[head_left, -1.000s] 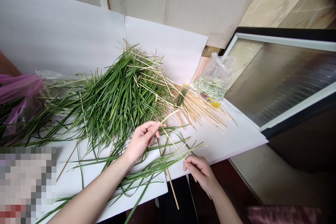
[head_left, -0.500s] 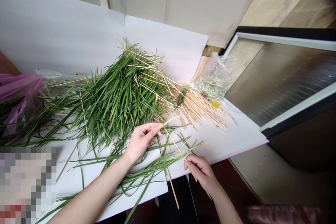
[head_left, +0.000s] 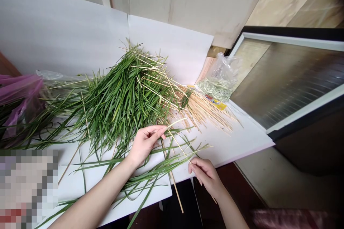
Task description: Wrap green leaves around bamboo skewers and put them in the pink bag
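Note:
A big heap of long green leaves (head_left: 118, 96) lies across white boards (head_left: 228, 143). My left hand (head_left: 145, 143) is closed in a pinch on a pale leaf strip (head_left: 176, 121) at the heap's near edge. My right hand (head_left: 205, 175) is closed on a thin bamboo skewer (head_left: 178, 146) that slants up toward the left hand. A few loose green leaves (head_left: 161, 166) stretch between both hands. Another skewer (head_left: 176, 191) lies at the board's front edge.
A fan of bamboo skewers (head_left: 206, 112) lies right of the heap, with a clear plastic bag (head_left: 221, 78) behind it. A purple bag (head_left: 18, 93) sits at far left. A glass-topped cabinet (head_left: 290, 75) stands on the right.
My left hand dropped slightly and its fingers straightened along the pale strip. The right hand stayed nearly still.

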Available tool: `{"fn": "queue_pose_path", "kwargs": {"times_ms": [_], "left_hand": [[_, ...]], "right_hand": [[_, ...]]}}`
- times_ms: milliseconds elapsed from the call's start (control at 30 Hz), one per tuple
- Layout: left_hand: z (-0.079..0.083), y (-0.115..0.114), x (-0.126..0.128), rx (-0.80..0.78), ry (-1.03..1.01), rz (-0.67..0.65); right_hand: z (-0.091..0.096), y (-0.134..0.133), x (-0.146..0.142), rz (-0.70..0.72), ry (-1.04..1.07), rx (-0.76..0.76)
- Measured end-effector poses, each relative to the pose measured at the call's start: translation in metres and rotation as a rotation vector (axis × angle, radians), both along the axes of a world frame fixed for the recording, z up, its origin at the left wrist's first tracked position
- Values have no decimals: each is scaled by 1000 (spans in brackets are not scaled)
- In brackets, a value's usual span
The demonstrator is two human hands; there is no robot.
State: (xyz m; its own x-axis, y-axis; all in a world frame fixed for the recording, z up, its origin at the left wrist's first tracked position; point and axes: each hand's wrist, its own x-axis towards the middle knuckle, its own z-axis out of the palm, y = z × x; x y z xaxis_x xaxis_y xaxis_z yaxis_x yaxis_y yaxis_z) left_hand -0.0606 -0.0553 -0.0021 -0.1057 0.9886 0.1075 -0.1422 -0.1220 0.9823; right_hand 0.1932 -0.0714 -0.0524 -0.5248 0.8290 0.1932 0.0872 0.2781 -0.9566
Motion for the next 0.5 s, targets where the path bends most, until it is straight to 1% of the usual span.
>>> {"fn": "queue_pose_path", "kwargs": {"times_ms": [267,500], "left_hand": [[2,-2,0,70,105,26],[4,-2,2,22,66,-9]], "right_hand": [[1,0,0,9,17,-10],[0,0,1,17,30,-26]]}}
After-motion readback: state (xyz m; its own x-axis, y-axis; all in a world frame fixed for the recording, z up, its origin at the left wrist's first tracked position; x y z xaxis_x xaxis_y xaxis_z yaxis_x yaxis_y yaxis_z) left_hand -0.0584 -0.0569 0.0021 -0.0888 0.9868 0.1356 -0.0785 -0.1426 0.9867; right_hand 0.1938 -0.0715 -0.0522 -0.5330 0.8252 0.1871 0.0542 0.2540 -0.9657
